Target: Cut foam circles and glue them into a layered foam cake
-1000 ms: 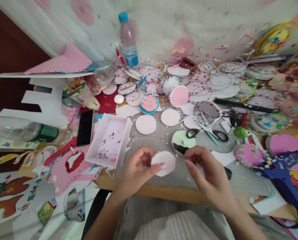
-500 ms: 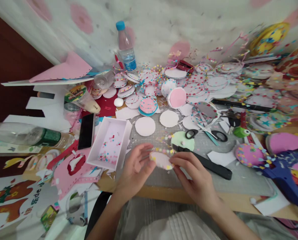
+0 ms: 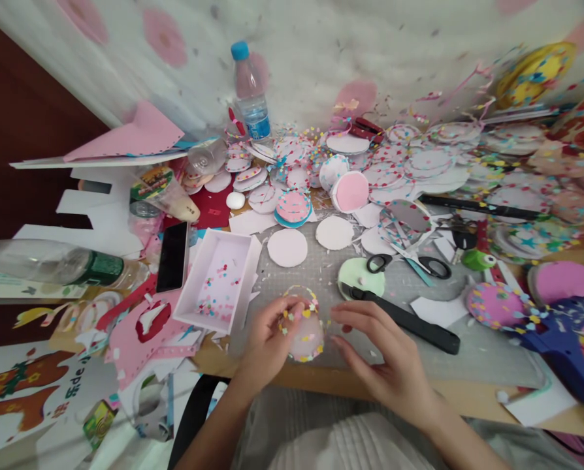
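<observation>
Between the thumb and fingers of my left hand [image 3: 267, 336] is a small round white disc [image 3: 306, 339] edged with yellow, pink and pale confetti pieces. It is tilted over the front part of the grey cutting mat [image 3: 488, 352]. My right hand [image 3: 385, 352] is just right of the disc, thumb and fingers apart, holding nothing. Beyond the hands lie two plain white discs [image 3: 287, 248] and a pale green disc [image 3: 365, 277]. A black strap-like tool [image 3: 414, 323] rests partly on the green disc, beside scissors with black handles [image 3: 436, 266].
Left of the mat stand a white open box [image 3: 245, 281] with confetti, a phone [image 3: 172, 258] and a lying bottle [image 3: 61, 261]. Many decorated discs [image 3: 429, 160] and an upright water bottle [image 3: 251, 91] line the back. A blue glue gun [image 3: 566, 333] lies at right.
My right hand has let go of the confetti-edged disc and opened slightly away to the right. The disc has turned more upright in my left hand and moved a little left.
</observation>
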Demonstrator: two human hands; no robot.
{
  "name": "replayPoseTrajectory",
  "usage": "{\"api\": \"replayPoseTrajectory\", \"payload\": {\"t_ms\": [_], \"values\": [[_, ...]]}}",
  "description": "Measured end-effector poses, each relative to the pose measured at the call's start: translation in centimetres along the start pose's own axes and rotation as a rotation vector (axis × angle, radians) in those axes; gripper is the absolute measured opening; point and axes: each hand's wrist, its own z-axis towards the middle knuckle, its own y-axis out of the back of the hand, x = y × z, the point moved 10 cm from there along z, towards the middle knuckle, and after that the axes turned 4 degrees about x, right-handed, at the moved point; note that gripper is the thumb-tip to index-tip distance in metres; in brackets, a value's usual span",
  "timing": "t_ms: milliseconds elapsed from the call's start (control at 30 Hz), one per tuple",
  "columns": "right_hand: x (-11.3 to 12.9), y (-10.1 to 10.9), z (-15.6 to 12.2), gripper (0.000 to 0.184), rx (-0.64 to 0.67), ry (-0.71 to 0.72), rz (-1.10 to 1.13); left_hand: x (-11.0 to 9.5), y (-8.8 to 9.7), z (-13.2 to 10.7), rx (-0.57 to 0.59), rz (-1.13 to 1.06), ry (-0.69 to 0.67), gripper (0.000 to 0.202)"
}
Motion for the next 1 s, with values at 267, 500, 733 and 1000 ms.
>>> {"api": "replayPoseTrajectory", "payload": {"t_ms": [267, 500, 733, 1000], "values": [[0.9, -0.3, 1.1, 0.025, -0.031, 0.062, -0.015, 2.8, -0.6, -1.1, 0.005, -0.001, 0.294, 0.026], [1.3, 0.1, 1.3, 0.025, -0.068, 0.096, -0.044, 5.0, -1.4, -2.7, 0.057, -0.244, 0.541, 0.026], [1.1, 0.1, 1.3, 0.023, -0.071, 0.069, -0.055, 2.8, -5.4, -2.3, 0.361, -0.591, 0.542, 0.033], [-0.7, 0.7, 1.1, 0.025, -0.084, 0.0, -0.108, 3.2, -2.7, -1.5, 0.358, -0.38, 0.414, 0.029]]}}
